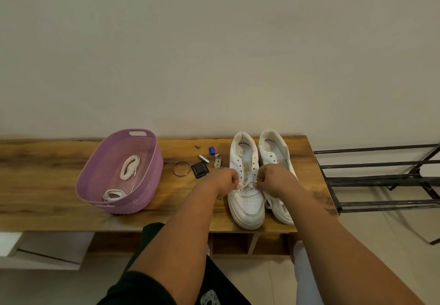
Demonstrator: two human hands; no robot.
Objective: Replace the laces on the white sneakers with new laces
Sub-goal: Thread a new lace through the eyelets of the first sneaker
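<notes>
I have both hands down on the left sneaker, which stands beside the right sneaker at the right end of the counter, toes pointing toward me. My left hand has its fingers curled and pinching one end of the lace on the left side of the eyelet rows, and my right hand pinches the other end on the right side; the lace crosses just above the toe box, in the lowest eyelets only, and the upper eyelets look bare. I cannot tell from here whether this is an old lace nearly out or a new one just started. Either way, I would judge the step goes best if I draw both ends evenly, keep the lace flat instead of twisted, and steady the shoe so it does not slide against its partner. Two coiled laces lie in the purple basket well to the left, one at the far side and one at the near side. Between the basket and the shoes lie a bangle, a small black square object, a silver cylinder and a blue cap; I would keep the loose ends from sweeping them
</notes>
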